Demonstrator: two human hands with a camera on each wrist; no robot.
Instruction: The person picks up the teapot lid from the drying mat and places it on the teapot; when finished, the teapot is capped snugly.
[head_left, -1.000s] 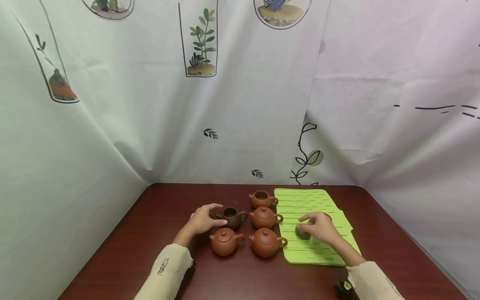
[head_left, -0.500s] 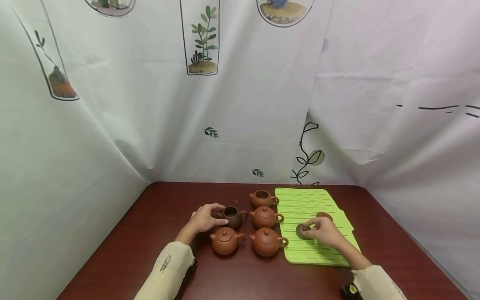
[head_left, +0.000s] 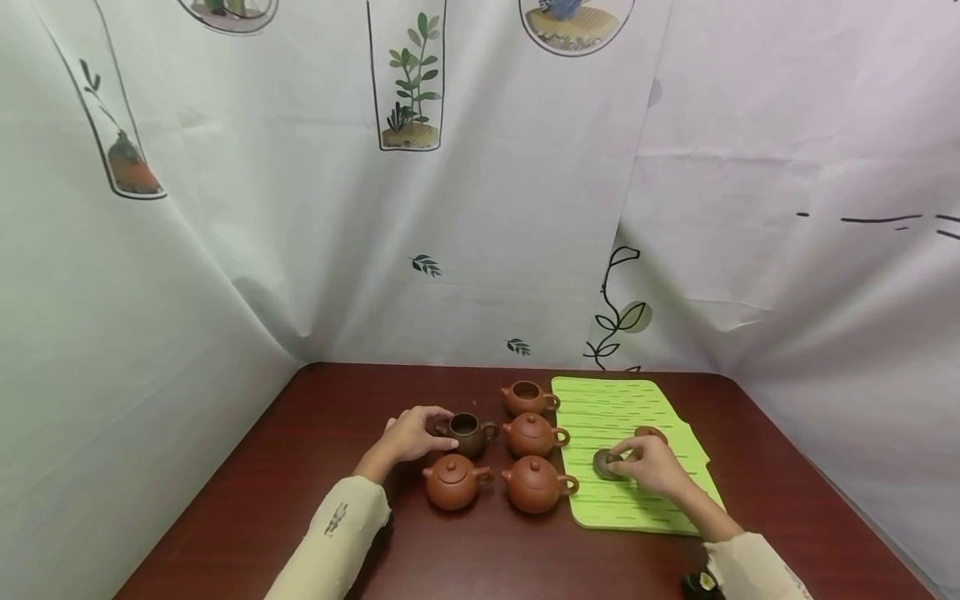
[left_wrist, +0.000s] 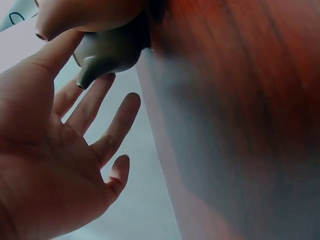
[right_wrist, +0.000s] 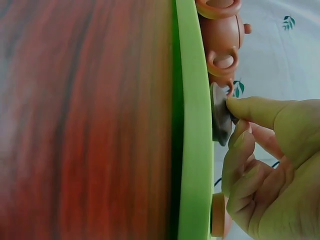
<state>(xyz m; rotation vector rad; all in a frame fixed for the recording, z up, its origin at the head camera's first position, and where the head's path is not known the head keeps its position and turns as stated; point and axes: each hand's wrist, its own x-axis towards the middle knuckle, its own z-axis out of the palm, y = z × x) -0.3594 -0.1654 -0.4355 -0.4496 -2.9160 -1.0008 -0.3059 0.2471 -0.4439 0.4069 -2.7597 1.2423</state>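
Inside the mat edge (head_left: 582, 510), right grip (head_left: 651, 462) pinches the lid (head_left: 603, 463); left grip (head_left: 408, 435) spread beside a dark pot (head_left: 471, 441).

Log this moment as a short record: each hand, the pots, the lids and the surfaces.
Left hand: at the spout side of the dark teapot, fingers extended
Right hand: pinches the dark lid, on or just above the green mat
Lidless: dark teapot; rearmost reddish-brown teapot
Lidded: three reddish-brown teapots
Other lid: reddish-brown lid on the mat, partly hidden by the right hand
Surface: dark red table, under mat and teapots
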